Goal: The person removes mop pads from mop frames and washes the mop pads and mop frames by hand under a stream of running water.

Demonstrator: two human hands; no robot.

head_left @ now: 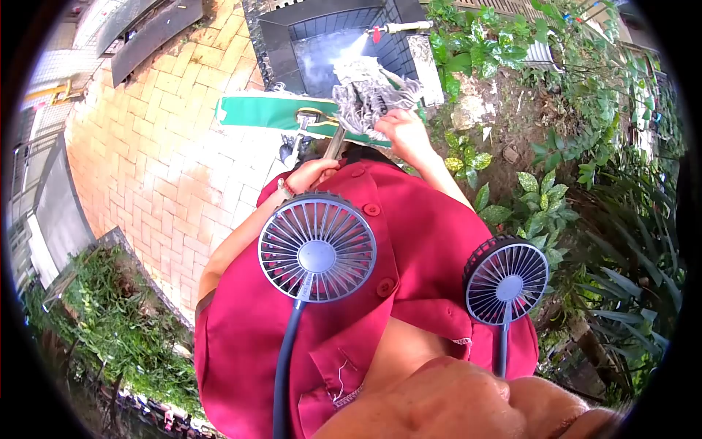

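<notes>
We have the mop (369, 95) out in front of our red shirt (431, 227), at the near edge of a dark basin (272, 47). Its long axis slants: the handle (335, 143) runs from our left hand (314, 175) forward and to the right, so the grey strands point away from us. Our left fingers are curled around the handle. Our right hand (404, 134) is at the near right side of the strands, fingers bent and touching them; we cannot tell whether they pinch. Just beyond, a tap (409, 28) with a red part sprays water toward the strands. A green strip (252, 111) lies crosswise beneath the mop, with brick paving (172, 139) to the left.
</notes>
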